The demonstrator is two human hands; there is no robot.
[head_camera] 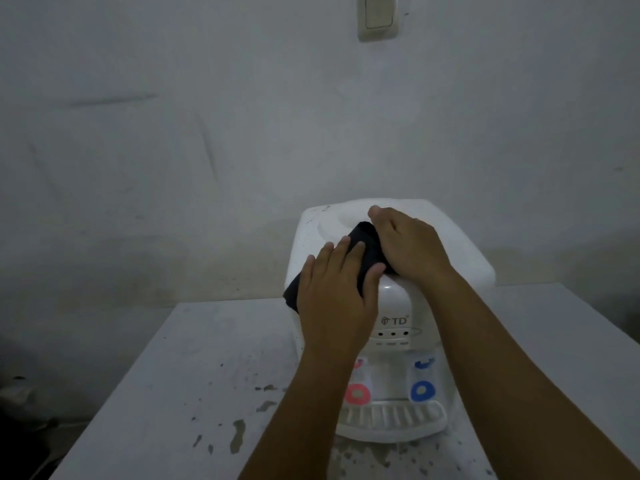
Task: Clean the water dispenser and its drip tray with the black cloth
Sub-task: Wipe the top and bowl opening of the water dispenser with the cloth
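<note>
stage: wiping top of water dispenser (446,251) | black cloth (360,251) on top front edge | left hand (334,292) flat, fingers spread, pressing cloth | right hand (408,244) curled, grasping cloth | left to do, judged: front panel, taps, drip tray (393,422) untouched, on speckled table (194,375)

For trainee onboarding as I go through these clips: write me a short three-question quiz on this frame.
1. True or false: the black cloth lies on top of the water dispenser.
2. Which tap is on the dispenser's right as seen: A) red B) blue C) green?
3. What sits below the taps?

Key: 1 true, under the left hand and right hand. 2 B. 3 the drip tray.
</note>
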